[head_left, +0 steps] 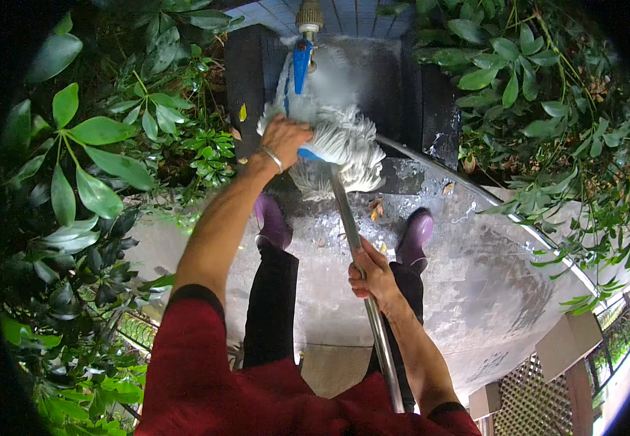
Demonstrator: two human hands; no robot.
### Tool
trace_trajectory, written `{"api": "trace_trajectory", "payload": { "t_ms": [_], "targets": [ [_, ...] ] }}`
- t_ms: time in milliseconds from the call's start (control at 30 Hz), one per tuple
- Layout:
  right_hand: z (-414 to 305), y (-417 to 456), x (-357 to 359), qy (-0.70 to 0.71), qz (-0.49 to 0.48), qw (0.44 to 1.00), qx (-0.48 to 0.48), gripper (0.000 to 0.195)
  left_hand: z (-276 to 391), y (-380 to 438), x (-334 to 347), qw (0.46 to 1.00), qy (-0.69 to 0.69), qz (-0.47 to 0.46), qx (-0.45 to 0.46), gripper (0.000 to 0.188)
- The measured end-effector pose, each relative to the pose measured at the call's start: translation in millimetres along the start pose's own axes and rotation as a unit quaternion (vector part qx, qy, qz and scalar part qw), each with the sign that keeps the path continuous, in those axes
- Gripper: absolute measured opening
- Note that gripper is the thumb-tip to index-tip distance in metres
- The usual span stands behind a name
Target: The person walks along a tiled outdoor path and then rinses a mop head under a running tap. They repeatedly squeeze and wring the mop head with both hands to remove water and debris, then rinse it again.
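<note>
My right hand (372, 272) is wrapped around the metal handle (350, 223) of a string mop. At the far end of that handle, white mop strands (347, 136) spread around a blue mop clamp (310, 155). My left hand (287, 139) grips the mop head at its left side, its fingertips partly hidden among the strands. Just beyond the mop head is a tap with a blue lever (302, 62). Whitish blur, apparently running water, covers the area below the spout. The mop head is over a dark basin (434, 120).
A second metal pole (473, 188) slants from the basin's right side to the lower right. Leafy shrubs (97, 147) crowd both sides. My purple boots (415, 234) stand on wet paving (473, 272) with fallen leaves. Blue tiles (342, 16) line the wall behind the tap.
</note>
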State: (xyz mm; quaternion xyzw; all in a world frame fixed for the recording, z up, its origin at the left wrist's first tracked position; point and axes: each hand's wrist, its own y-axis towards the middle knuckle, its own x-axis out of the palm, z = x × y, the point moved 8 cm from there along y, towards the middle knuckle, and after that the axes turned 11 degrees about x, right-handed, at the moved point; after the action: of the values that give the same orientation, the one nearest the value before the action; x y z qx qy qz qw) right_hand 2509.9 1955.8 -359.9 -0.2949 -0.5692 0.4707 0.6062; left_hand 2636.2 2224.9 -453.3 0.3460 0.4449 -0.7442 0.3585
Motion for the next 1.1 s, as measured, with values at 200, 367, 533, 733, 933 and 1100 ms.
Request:
{"api": "trace_trajectory", "payload": {
  "t_ms": [200, 367, 533, 733, 933, 1100],
  "targets": [
    [106.9, -125.1, 16.5, 0.121, -0.102, 0.985, 0.072, 0.029, 86.4, -87.9, -63.5, 0.993, 0.013, -0.089, 0.083, 0.028],
    [120.6, -142.0, 26.5, 0.158, -0.159, 0.969, 0.106, 0.041, 119.5, -103.2, -63.3, 0.979, 0.000, -0.148, 0.138, 0.018],
    [41.3, 2.5, 36.4, 0.217, -0.178, 0.955, 0.092, 0.044, 18.7, 10.6, -5.3, 0.983, 0.112, -0.123, 0.082, 0.025],
    [65.7, -31.9, 41.5, 0.378, -0.271, 0.878, 0.118, 0.050, 37.1, 10.8, -29.2, 0.994, 0.026, -0.037, 0.096, 0.033],
    [156.6, -198.2, 19.1, 0.226, -0.169, 0.954, 0.103, 0.053, 171.5, -100.3, -101.8, 0.978, -0.006, -0.076, 0.194, 0.022],
    [102.9, -138.9, 23.7, 0.274, -0.166, 0.941, 0.113, 0.046, 128.0, -74.3, -68.4, 0.978, -0.063, 0.011, 0.198, 0.023]
  ]
}}
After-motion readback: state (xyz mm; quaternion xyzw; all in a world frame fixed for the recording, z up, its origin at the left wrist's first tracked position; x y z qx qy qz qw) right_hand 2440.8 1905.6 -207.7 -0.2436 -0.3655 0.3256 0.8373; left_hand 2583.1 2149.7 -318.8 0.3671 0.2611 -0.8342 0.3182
